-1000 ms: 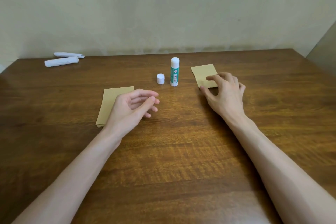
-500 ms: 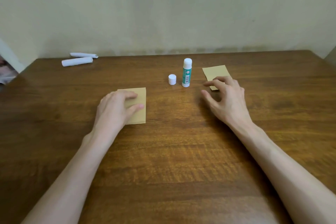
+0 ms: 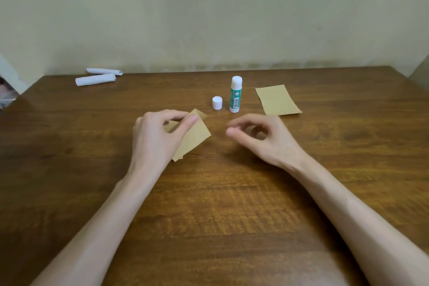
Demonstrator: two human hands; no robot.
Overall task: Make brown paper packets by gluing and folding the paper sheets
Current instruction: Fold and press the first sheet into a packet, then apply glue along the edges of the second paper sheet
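Head view. Left hand (image 3: 160,139) grips the brown paper sheets (image 3: 196,138): the thumb lies across the top face and the fingers curl over the far edge. The sheets sit skewed, one corner pointing toward the person and one toward the glue stick (image 3: 236,94). More than one layer shows at the near corner. Cannot tell if that corner touches the table (image 3: 209,216).

Right hand (image 3: 264,140) hangs just beside the sheets, apart from them. Its fingers are loosely curled, thumb and forefinger close but not meeting, with nothing in them. The fingertips are blurred.

The glue stick stands upright beyond the gap between the hands, with its white cap (image 3: 217,103) just beside it on the left. To the right, a second brown paper piece (image 3: 277,100) lies flat, well apart from the right hand.

Two white paper rolls (image 3: 95,79) lie at the far left, near the back edge, which meets the wall. The table's back corners show at left and right. Bare wood shows between the forearms and outside each arm.
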